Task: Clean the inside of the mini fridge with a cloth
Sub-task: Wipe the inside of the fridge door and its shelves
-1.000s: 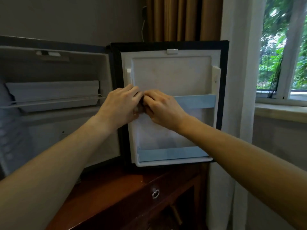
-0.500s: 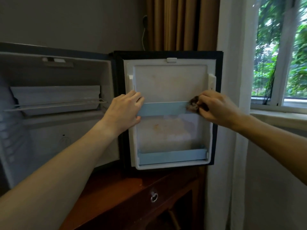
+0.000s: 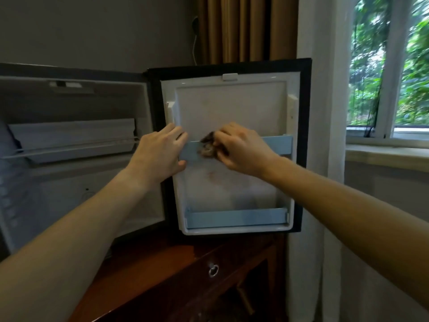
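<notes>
Head view, frame centre: right hand [image 3: 241, 151] clamps a cloth [image 3: 207, 146] on the door rail [image 3: 277, 145]; left hand [image 3: 160, 154], fingers seemingly straight, touches the rail's end.

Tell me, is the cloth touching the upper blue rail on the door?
Touching. The head view shows the cloth, held by the right hand, pressed flat against the upper blue rail, with no gap visible.

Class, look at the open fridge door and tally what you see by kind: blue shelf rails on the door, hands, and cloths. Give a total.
Blue shelf rails: 2, the upper rail and the lower rail
Hands: 2, left hand and right hand
Cloths: 1, the cloth
Total: 5
</notes>
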